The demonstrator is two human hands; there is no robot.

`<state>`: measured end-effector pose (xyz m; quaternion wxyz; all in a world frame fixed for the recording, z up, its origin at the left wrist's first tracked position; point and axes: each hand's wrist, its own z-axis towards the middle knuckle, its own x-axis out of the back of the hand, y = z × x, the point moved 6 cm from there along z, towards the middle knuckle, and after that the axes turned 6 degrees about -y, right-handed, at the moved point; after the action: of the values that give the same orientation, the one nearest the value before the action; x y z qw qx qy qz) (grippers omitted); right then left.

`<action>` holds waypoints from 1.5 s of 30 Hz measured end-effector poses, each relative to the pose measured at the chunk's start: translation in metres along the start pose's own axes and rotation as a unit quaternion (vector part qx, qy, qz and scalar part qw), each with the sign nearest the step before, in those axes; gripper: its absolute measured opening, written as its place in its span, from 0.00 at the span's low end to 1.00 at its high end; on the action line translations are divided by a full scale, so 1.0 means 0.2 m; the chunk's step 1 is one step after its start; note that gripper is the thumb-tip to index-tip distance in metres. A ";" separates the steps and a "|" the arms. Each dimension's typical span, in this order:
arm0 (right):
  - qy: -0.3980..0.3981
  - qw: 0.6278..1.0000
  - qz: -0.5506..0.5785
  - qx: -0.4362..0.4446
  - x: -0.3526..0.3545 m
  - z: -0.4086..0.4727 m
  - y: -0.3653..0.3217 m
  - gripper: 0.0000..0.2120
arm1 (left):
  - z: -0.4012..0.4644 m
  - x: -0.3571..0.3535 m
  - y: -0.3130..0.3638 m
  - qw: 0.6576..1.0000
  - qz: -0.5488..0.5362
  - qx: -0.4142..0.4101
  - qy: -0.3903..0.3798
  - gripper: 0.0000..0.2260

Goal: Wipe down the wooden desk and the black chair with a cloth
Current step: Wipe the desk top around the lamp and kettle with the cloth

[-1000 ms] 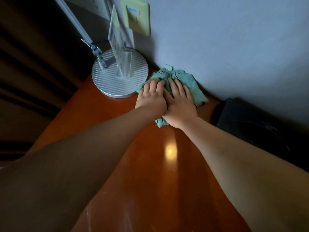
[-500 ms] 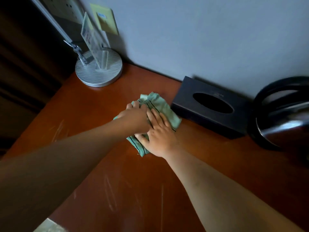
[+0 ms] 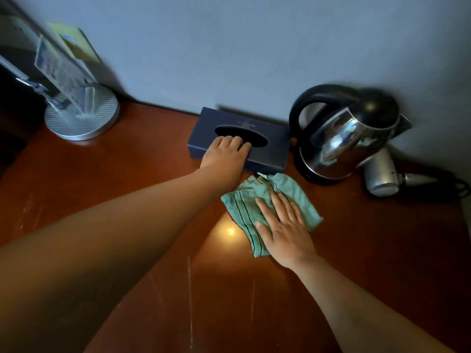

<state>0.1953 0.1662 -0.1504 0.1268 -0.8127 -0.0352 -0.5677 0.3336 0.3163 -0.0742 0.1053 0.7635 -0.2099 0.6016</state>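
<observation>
The green striped cloth (image 3: pixel 274 200) lies on the reddish wooden desk (image 3: pixel 127 179), just in front of a dark tissue box (image 3: pixel 270 149). My right hand (image 3: pixel 285 230) presses flat on the cloth with straight, spread fingers. My left hand (image 3: pixel 226 156) is off the cloth and reaches over the front edge of the tissue box. Its fingers curl on the box's top at the oval slot, and the thumb is hidden. No black chair is in view.
A steel kettle (image 3: pixel 349 138) with a black handle stands right of the box, and a grey hair dryer (image 3: pixel 382 177) with its cord lies beyond. A lamp's round base (image 3: pixel 84 121) carrying a clear sign holder sits back left. The wall runs along the desk's far edge.
Both hands slid the cloth right from the lamp base to the front of the tissue box. My left hand then left the cloth and took hold of the box.
</observation>
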 end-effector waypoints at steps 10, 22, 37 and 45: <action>0.040 0.996 -0.008 -0.076 0.00 0.15 -0.05 0.29 | 0.11 0.14 -0.29 0.995 -0.080 -0.042 -0.043 0.20; -0.064 0.995 0.031 0.062 0.26 1.19 -1.14 0.25 | -0.01 0.12 -1.09 0.995 -0.081 -0.002 -0.053 0.24; 0.001 0.989 0.079 -0.123 0.25 0.82 -0.13 0.28 | -0.04 0.14 -0.96 0.994 -0.078 0.016 -0.071 0.26; 0.039 0.979 0.080 -0.181 0.17 0.57 -0.12 0.28 | -0.07 0.06 -0.92 0.997 0.005 0.035 -0.072 0.23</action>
<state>0.3069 0.2143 -0.1513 0.0245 -0.7994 0.1383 -0.5841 0.4056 0.4829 -0.0415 0.0599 0.8070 -0.1995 0.5526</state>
